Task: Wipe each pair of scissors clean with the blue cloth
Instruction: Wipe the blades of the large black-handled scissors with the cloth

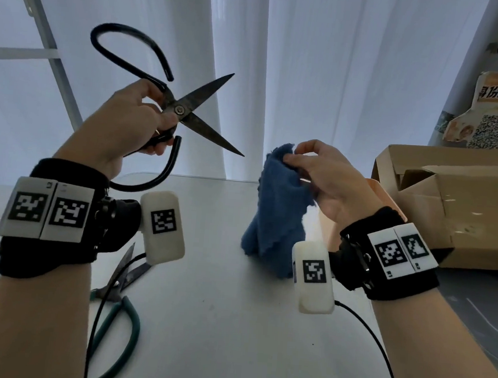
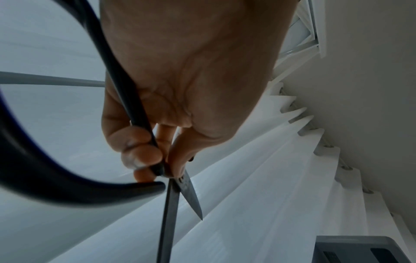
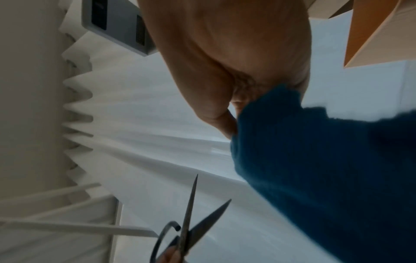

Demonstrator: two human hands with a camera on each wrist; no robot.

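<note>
My left hand (image 1: 146, 121) grips the black-handled scissors (image 1: 202, 109) near the pivot and holds them up in the air, blades spread wide and pointing right. The left wrist view shows my fingers (image 2: 139, 153) curled round a black handle loop (image 2: 67, 188) with the blades (image 2: 184, 192) beyond. My right hand (image 1: 312, 170) pinches the top of the blue cloth (image 1: 275, 214), which hangs down above the white table (image 1: 216, 320), a short way right of the blade tips. The cloth (image 3: 326, 169) and the scissors (image 3: 191, 222) both appear in the right wrist view. Green-handled scissors (image 1: 119, 304) lie on the table under my left wrist.
An open cardboard box (image 1: 449, 204) stands at the table's right edge, close behind my right hand. White curtains (image 1: 310, 74) hang behind the table. Black cables (image 1: 378, 348) trail from both wrist cameras across the table.
</note>
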